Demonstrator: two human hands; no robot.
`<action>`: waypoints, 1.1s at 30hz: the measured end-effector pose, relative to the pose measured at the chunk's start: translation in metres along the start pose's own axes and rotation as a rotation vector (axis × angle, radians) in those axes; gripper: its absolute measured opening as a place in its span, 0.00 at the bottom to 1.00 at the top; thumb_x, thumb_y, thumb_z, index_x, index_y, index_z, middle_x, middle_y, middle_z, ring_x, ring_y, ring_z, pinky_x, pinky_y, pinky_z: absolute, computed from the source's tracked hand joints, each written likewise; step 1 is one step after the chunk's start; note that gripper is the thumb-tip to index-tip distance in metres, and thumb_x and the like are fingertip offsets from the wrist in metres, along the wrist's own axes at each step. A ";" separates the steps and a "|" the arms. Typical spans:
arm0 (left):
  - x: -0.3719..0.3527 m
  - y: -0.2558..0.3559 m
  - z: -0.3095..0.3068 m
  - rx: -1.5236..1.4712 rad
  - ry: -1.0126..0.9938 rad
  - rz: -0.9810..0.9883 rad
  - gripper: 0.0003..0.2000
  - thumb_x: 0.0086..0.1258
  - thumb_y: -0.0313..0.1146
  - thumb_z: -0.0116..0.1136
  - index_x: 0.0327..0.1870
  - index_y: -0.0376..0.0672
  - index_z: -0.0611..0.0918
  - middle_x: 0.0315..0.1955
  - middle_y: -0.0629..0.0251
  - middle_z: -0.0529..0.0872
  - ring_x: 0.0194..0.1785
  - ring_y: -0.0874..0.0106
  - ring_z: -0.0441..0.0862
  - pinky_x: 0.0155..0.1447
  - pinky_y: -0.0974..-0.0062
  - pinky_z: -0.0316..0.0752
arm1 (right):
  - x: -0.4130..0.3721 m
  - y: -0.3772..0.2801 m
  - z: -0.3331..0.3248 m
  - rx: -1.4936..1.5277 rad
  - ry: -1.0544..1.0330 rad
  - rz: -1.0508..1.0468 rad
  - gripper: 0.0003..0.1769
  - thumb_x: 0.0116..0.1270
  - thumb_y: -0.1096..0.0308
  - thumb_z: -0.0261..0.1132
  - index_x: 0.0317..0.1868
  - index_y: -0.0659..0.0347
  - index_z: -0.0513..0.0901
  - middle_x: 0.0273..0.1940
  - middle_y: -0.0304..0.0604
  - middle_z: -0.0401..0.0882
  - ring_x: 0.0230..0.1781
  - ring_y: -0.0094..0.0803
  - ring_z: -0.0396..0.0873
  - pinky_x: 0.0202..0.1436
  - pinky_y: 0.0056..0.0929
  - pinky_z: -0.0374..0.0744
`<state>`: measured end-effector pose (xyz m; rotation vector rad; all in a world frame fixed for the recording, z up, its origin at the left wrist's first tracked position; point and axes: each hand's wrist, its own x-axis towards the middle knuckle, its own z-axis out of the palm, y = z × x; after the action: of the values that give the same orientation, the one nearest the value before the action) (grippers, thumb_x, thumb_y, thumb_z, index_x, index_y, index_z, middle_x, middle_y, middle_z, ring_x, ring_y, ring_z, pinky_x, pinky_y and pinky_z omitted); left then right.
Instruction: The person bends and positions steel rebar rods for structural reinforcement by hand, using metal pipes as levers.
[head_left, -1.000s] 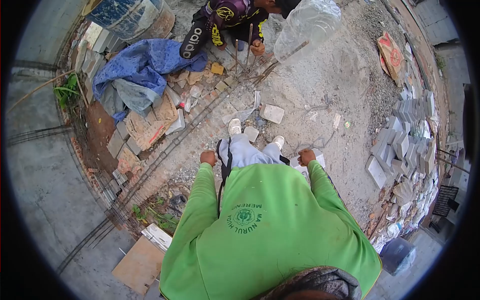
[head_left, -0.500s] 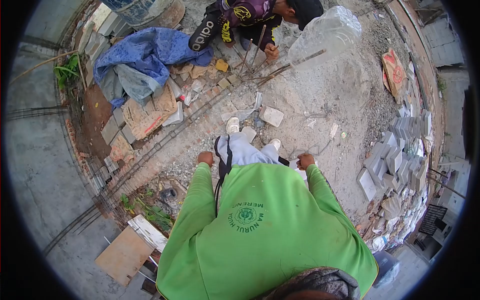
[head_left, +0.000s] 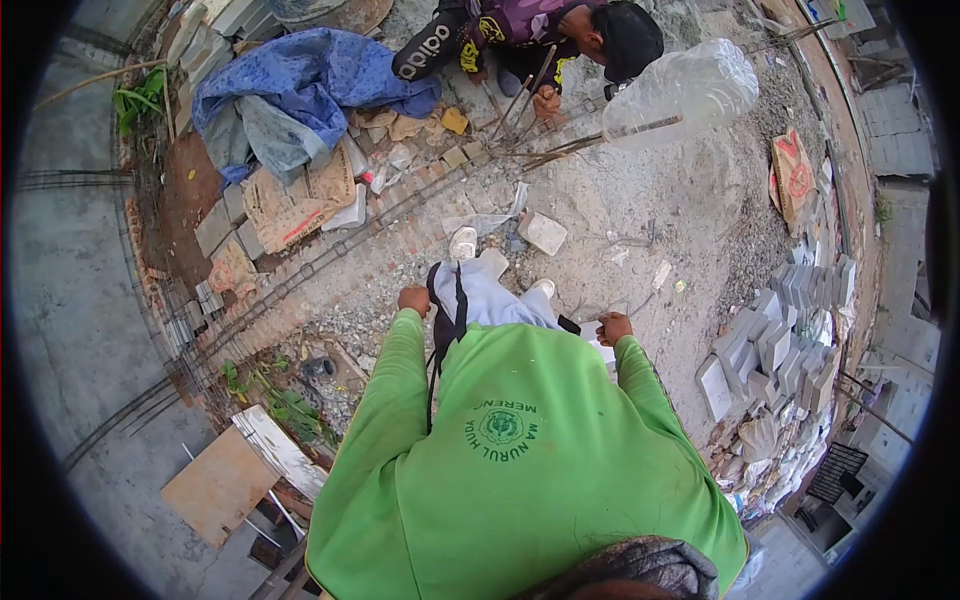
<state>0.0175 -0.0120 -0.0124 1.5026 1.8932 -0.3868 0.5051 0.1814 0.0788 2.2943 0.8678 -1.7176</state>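
Observation:
My left hand hangs by my left hip, its fingers curled closed beside a black strap. Whatever it may grip is hidden from above. On the other side my right hand is also curled closed, just above a white flat item by my thigh. I cannot make out whether the fingers hold anything. My green shirt and light grey trousers fill the space between the arms. Beyond my white shoes a pale block lies on the ground.
Ahead, a crouching person has a hand on upright rods, beside a large clear plastic bottle. A blue tarp and paper sacks lie left. Stacked blocks stand right. A long rebar frame crosses the ground.
The view has shifted slightly, so the blocks and tarp sit a little differently in frame. Both my hands stay closed near my hips. The crouching person's hand remains at the rods.

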 end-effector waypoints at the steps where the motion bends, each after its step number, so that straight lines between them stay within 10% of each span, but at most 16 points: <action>1: 0.002 -0.006 0.014 -0.003 -0.002 -0.002 0.11 0.49 0.32 0.75 0.34 0.41 0.90 0.36 0.54 0.91 0.41 0.58 0.89 0.47 0.62 0.84 | 0.002 0.001 0.001 -0.002 0.000 0.005 0.09 0.73 0.63 0.60 0.45 0.59 0.82 0.26 0.44 0.83 0.16 0.32 0.78 0.19 0.35 0.79; 4: 0.006 -0.013 0.036 -0.852 -0.059 -0.347 0.12 0.50 0.32 0.76 0.35 0.41 0.90 0.39 0.54 0.91 0.43 0.58 0.89 0.49 0.61 0.84 | 0.006 0.001 0.004 -0.008 -0.001 0.003 0.09 0.73 0.64 0.60 0.45 0.59 0.81 0.26 0.44 0.83 0.16 0.32 0.78 0.19 0.35 0.79; 6: -0.003 -0.002 0.016 -0.054 -0.038 -0.067 0.13 0.50 0.33 0.75 0.37 0.41 0.90 0.38 0.53 0.91 0.42 0.58 0.90 0.48 0.61 0.84 | 0.005 -0.001 0.006 -0.011 -0.002 -0.002 0.09 0.73 0.64 0.60 0.44 0.59 0.81 0.26 0.44 0.83 0.16 0.32 0.78 0.18 0.35 0.78; 22: -0.008 0.001 0.007 -0.115 0.011 -0.062 0.05 0.56 0.30 0.70 0.30 0.39 0.90 0.27 0.58 0.90 0.32 0.64 0.90 0.37 0.65 0.83 | 0.000 0.002 0.010 0.019 -0.013 -0.014 0.08 0.72 0.64 0.61 0.43 0.59 0.81 0.26 0.44 0.83 0.16 0.32 0.77 0.19 0.34 0.78; 25: -0.003 -0.007 0.022 -0.830 0.046 -0.336 0.06 0.56 0.29 0.71 0.33 0.39 0.90 0.28 0.58 0.91 0.31 0.64 0.89 0.37 0.66 0.83 | -0.002 0.005 0.014 0.033 -0.024 -0.007 0.08 0.72 0.64 0.61 0.44 0.59 0.81 0.25 0.44 0.82 0.15 0.32 0.77 0.18 0.34 0.78; 27: -0.007 -0.007 0.013 -0.136 -0.051 -0.052 0.08 0.54 0.31 0.73 0.33 0.39 0.90 0.32 0.55 0.91 0.35 0.61 0.90 0.41 0.64 0.84 | -0.003 0.008 0.015 0.045 -0.026 -0.004 0.08 0.72 0.64 0.61 0.44 0.59 0.81 0.25 0.44 0.82 0.15 0.32 0.77 0.18 0.34 0.78; 33: -0.010 -0.007 0.000 0.000 -0.041 -0.032 0.11 0.51 0.35 0.76 0.33 0.39 0.90 0.35 0.52 0.91 0.43 0.56 0.89 0.50 0.59 0.83 | -0.006 0.012 0.022 0.058 -0.006 -0.003 0.07 0.73 0.65 0.61 0.44 0.59 0.80 0.25 0.44 0.82 0.15 0.31 0.77 0.18 0.33 0.77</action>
<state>0.0119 -0.0218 -0.0067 1.4555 1.8865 -0.4292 0.4919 0.1596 0.0747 2.3241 0.8315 -1.7721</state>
